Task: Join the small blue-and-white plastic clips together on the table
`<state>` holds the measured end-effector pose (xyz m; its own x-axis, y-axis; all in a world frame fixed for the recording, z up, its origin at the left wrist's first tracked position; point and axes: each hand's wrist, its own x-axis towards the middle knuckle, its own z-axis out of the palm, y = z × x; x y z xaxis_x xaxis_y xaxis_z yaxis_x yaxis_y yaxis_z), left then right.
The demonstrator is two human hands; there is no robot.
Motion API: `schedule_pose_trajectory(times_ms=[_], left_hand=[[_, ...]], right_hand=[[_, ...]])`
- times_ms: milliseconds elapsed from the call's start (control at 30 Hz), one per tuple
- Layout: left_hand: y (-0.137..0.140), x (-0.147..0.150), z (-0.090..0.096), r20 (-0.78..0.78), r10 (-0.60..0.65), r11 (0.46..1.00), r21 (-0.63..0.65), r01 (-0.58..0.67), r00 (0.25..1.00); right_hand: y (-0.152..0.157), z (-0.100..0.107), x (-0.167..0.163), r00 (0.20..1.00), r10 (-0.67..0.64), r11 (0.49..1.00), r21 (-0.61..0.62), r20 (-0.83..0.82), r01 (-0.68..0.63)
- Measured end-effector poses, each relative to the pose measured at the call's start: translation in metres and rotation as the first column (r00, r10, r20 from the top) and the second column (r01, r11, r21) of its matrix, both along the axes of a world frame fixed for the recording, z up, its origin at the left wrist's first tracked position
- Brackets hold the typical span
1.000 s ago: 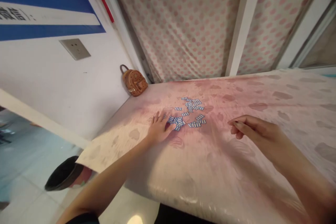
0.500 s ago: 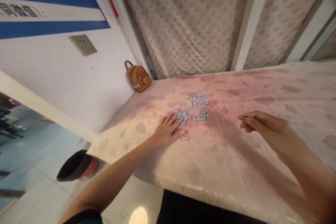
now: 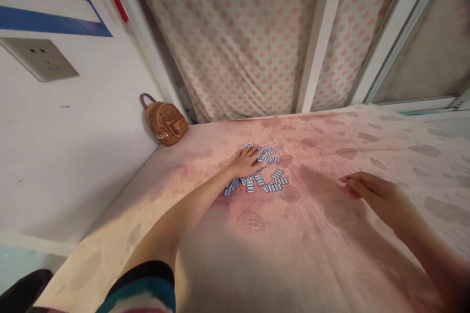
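Note:
My left hand lies palm down with its fingers spread over the far group of small blue-and-white tiles, covering part of them. More small tiles lie loosely clustered just nearer to me, some next to my left wrist. They look like tiny mahjong tiles or dominoes, but their faces are too small to read. To the right, my right hand hovers above the table, apart from the tiles. Its fingers are curled in, thumb against the forefinger, and whatever may be between them is hidden.
A patterned pinkish cloth covers the table. At its far left corner a small brown backpack-shaped bag leans against the wall. Behind the table hangs a dotted curtain. A dark bin stands on the floor at lower left.
My left hand has slid away from me, from the near tiles onto the far group. Some near tiles are now spread further left. The view has shifted; my right hand stays curled.

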<state>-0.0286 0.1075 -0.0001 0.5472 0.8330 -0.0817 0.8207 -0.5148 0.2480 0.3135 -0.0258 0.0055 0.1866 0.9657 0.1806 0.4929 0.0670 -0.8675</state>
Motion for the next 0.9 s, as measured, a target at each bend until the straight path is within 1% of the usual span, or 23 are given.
schedule_pose_trajectory(times_ms=[33, 100, 200, 267, 333, 367, 433, 467, 533, 600, 667, 733, 800, 833, 900], left_hand=[[-0.005, 0.003, 0.0, -0.011, -0.052, 0.999, 0.002, 0.052, 0.999], [-0.026, 0.006, 0.003, -0.025, -0.118, 0.993, 0.007, 0.118, 0.993], [-0.075, 0.007, 0.01, 0.001, -0.171, 0.985, -0.032, 0.171, 0.985], [-0.11, 0.004, 0.015, 0.0, -0.166, 0.986, -0.032, 0.166, 0.986], [-0.139, -0.002, 0.017, -0.002, -0.107, 0.994, -0.026, 0.107, 0.994], [-0.15, -0.007, 0.016, -0.004, -0.056, 0.998, -0.016, 0.056, 0.998], [-0.165, -0.019, 0.014, -0.017, 0.092, 0.996, 0.011, -0.092, 0.996], [-0.169, -0.025, 0.012, -0.029, 0.171, 0.985, 0.024, -0.171, 0.985], [-0.172, -0.032, 0.009, -0.059, 0.289, 0.957, 0.041, -0.287, 0.956], [-0.17, -0.031, 0.007, -0.079, 0.329, 0.944, 0.037, -0.327, 0.941], [-0.166, -0.022, 0.007, -0.077, 0.296, 0.955, 0.009, -0.296, 0.952], [-0.159, -0.011, 0.01, -0.066, 0.198, 0.98, -0.02, -0.2, 0.978], [-0.147, -0.003, 0.015, -0.047, 0.111, 0.994, -0.005, -0.111, 0.993], [-0.136, 0.0, 0.017, -0.038, 0.104, 0.994, 0.017, -0.104, 0.994], [-0.106, 0.003, 0.022, -0.012, 0.171, 0.983, 0.071, -0.169, 0.985]], right_hand=[[-0.001, 0.001, 0.0, 1.0, 0.001, 1.0, 0.0, 0.004, -0.001], [-0.002, 0.002, -0.003, 1.0, 0.009, 1.0, -0.002, 0.021, -0.009], [-0.004, 0.004, -0.007, 0.996, 0.048, 0.999, 0.004, 0.069, -0.049], [-0.006, 0.006, -0.01, 0.99, 0.09, 0.996, 0.014, 0.109, -0.092], [-0.009, 0.008, -0.013, 0.983, 0.125, 0.991, 0.022, 0.132, -0.129], [-0.011, 0.009, -0.015, 0.982, 0.136, 0.99, 0.025, 0.13, -0.14], [-0.016, 0.013, -0.018, 0.983, 0.15, 0.988, 0.029, 0.109, -0.154], [-0.018, 0.015, -0.019, 0.983, 0.159, 0.986, 0.031, 0.094, -0.162], [-0.02, 0.019, -0.022, 0.98, 0.187, 0.981, 0.036, 0.063, -0.189], [-0.021, 0.019, -0.024, 0.975, 0.218, 0.975, 0.046, 0.035, -0.219], [-0.02, 0.017, -0.024, 0.97, 0.244, 0.968, 0.059, 0.011, -0.244], [-0.019, 0.014, -0.024, 0.967, 0.254, 0.965, 0.072, 0.003, -0.253], [-0.018, 0.013, -0.023, 0.967, 0.254, 0.963, 0.088, 0.016, -0.255], [-0.018, 0.012, -0.023, 0.967, 0.255, 0.962, 0.097, 0.03, -0.256], [-0.018, 0.011, -0.023, 0.964, 0.26, 0.959, 0.102, 0.064, -0.265]])
